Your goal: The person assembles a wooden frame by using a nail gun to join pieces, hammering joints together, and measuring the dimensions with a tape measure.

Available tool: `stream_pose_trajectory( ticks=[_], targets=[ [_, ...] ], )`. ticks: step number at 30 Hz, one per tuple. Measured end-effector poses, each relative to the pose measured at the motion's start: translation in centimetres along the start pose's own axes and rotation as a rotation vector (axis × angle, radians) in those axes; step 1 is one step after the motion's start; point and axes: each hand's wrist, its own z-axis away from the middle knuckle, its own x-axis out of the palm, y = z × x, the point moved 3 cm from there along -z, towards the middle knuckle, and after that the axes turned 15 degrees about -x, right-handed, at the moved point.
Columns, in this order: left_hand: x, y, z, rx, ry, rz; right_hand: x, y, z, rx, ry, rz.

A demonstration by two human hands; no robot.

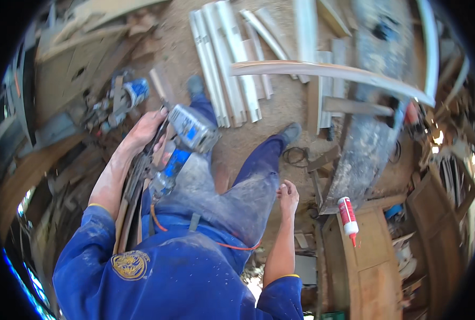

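My left hand (148, 128) is closed on a grey-and-blue nail gun (194, 128), gripping it along the dark magazine side. Its blue handle (177, 160) slants down toward my waist, where an orange air hose (156, 217) leads off across my belt. Long thin wooden strips (124, 226) lie along the inside of my left forearm; whether the hand grips them too is unclear. By my right thigh hangs my right hand (288, 196), with nothing in it and its fingers loosely bent and apart.
White-painted wood strips (229, 64) lie on the ground ahead. A curved wooden piece (328, 72) rests across a worn bench (362, 154) at right. On the bench's near end is a red-and-white glue bottle (348, 216). Left stands a paint bucket (137, 92) among scrap.
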Motion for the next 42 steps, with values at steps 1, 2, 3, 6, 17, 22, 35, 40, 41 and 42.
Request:
stream_pose_trajectory(
  ticks=[1, 2, 3, 6, 17, 22, 35, 40, 41, 42],
  targets=[
    [1.7, 1.1, 0.1, 0.025, -0.024, -0.069, -1.1, -0.7, -1.2, 0.005, 0.09, -0.131],
    [3.6, 2.1, 0.0, 0.049, -0.052, -0.143, -2.7, -1.8, -2.7, -0.061, 0.196, -0.248],
    [5.6, 3.1, 0.6, 0.073, -0.062, -0.214, -4.0, -3.6, -4.8, -0.13, 0.288, -0.371],
    [12.0, 6.7, 3.2, 0.085, -0.075, -0.407, -9.5, -10.0, -11.9, -0.379, 0.537, -0.375],
    [24.4, 9.1, 9.1, 0.238, 0.011, -0.834, -17.0, -26.3, -25.5, -0.139, 0.596, 0.083],
    [27.6, 10.1, 10.6, 0.207, 0.041, -0.902, -19.5, -22.9, -25.4, -0.12, 0.447, -0.058],
    [37.3, 8.9, 4.5, 0.392, -0.322, -0.895, -14.1, -6.0, 0.2, -0.171, 0.315, -0.757],
    [46.6, 11.8, 4.1, 0.161, -0.264, -0.933, -14.4, -2.9, 4.2, -0.051, 0.478, -0.801],
    [48.0, 12.3, 3.5, 0.204, -0.261, -0.884, -15.2, -3.6, 4.4, -0.043, 0.511, -0.829],
    [49.2, 12.8, 3.1, 0.153, -0.298, -0.84, -15.8, -4.0, 4.4, -0.036, 0.537, -0.86]
  ],
)
